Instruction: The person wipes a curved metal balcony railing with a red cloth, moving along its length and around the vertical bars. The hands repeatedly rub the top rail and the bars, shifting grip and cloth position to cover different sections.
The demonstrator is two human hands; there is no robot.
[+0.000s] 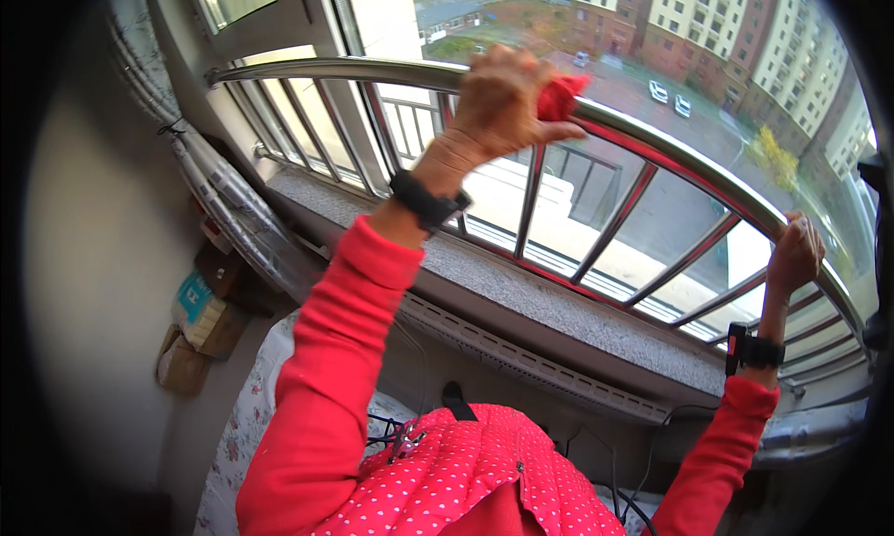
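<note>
My left hand (499, 103) presses a red cloth (561, 97) against the top rail of a metal window guard railing (649, 136). Most of the cloth is hidden under the fingers, and its loose corner sticks out to the right. Farther right along the same curved rail, my right hand (796, 253) is wrapped around the tube, with no cloth showing there. Upright bars (614, 235) run from the rail down to a lower bar above the speckled stone windowsill (482, 270). A black strap with a device sits on each wrist.
Below the sill runs a white radiator (531, 354). Plastic-wrapped pipes or rolled material (230, 201) stand at the left wall, beside cardboard boxes (185, 361) and a wrapped package (199, 305). A floral fabric (241, 424) lies lower left. Cables (614, 466) hang near my body. Outside are buildings and parked cars.
</note>
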